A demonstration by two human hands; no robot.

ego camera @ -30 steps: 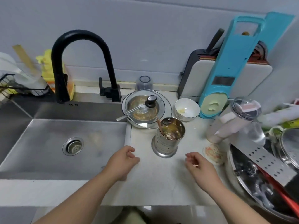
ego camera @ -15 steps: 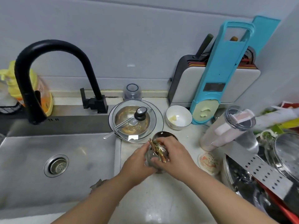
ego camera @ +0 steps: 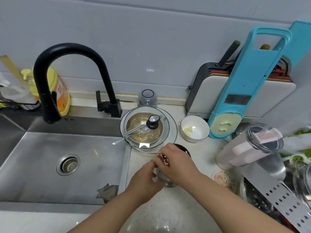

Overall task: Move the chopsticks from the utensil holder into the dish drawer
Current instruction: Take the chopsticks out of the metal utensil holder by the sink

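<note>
Right hand (ego camera: 176, 160) is curled over the mouth of the utensil holder (ego camera: 165, 178), fingers closed round a bundle of chopsticks (ego camera: 163, 158), whose tips fan out just past the knuckles on the sink side. That looks like a gather-them-all grip, taking the lot in one go instead of picking singles. Left hand (ego camera: 144, 179) wraps the steel wall of the holder below, fingers clamped on it, most likely to pin the can down so it doesn't lift or tip as the bundle comes out. How much of the chopsticks sits inside the can is hard to say; both hands cover it.

Behind the right fingertips, almost touching, lies a glass lid (ego camera: 149, 126) over a steel bowl, so a straight upward pull seems safer than a sweep forward. The pale speckled countertop (ego camera: 168, 207) under the wrists is bare and looks damp. Off the left hand's side drops the steel sink (ego camera: 50, 165) under a black tap (ego camera: 70, 68); beyond the right wrist, a tumbler (ego camera: 249, 148) lies tipped among crowded cookware. No dish drawer in view.
</note>
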